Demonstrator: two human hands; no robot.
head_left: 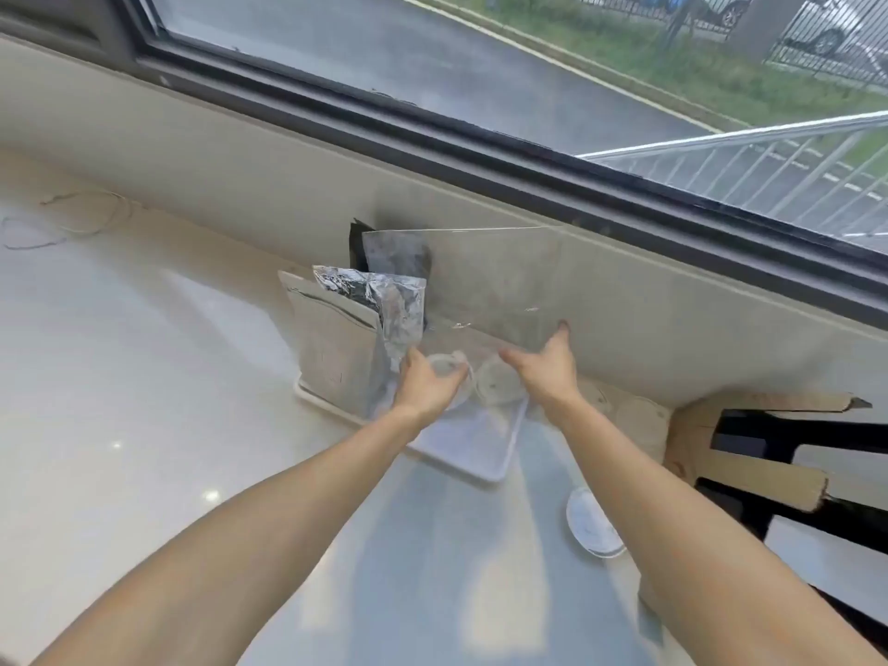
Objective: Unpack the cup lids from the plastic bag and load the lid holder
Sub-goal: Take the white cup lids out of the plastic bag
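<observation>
Two hands work over the white tray [485, 461], which sits on the pale bench [144, 377] under the window. The left hand [425, 382] is curled around a clear cup lid [447, 365] above the tray's far end, fingers partly closed on its rim. The right hand [548, 365], just right of that, has its fingers spread and its thumb pressed against a clear upright panel [499, 281] behind the tray; whether this is the lid holder or the bag's film I cannot tell. A second clear lid [499, 382] lies between the hands. Another lid [593, 523] rests on the bench, nearer than the tray and to its right.

Risks, as I judge them: the thin lid could flex and slip from a light hold; the panel, steadied only by a thumb, could tip onto the foil pouches [384, 300] left of the tray; and clear lids nested together may come up as a pair unnoticed.
</observation>
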